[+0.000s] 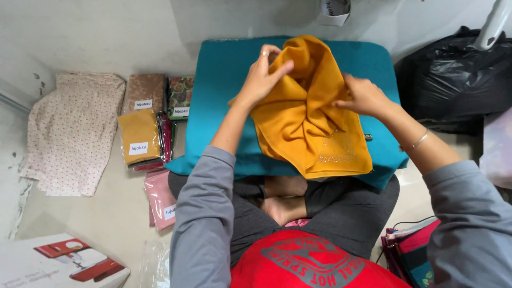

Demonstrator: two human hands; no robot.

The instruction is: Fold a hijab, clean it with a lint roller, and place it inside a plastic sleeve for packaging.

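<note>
Head view: left hand (264,74) and right hand (362,96) are both pinching the mustard scarf (309,122) at centre frame; loose folds could be slipping off the teal cushion (224,69).

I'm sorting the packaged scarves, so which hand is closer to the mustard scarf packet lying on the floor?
Left. The left hand grips the mustard cloth on the teal cushion, on the mustard packet's side. The right hand holds the cloth farther away.

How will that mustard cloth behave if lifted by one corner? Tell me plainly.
Probably floppy: the mustard cloth bunches into soft folds between the left hand and right hand. Likely light, since fingertips alone lift it. It should drape, not hold shape.
</note>
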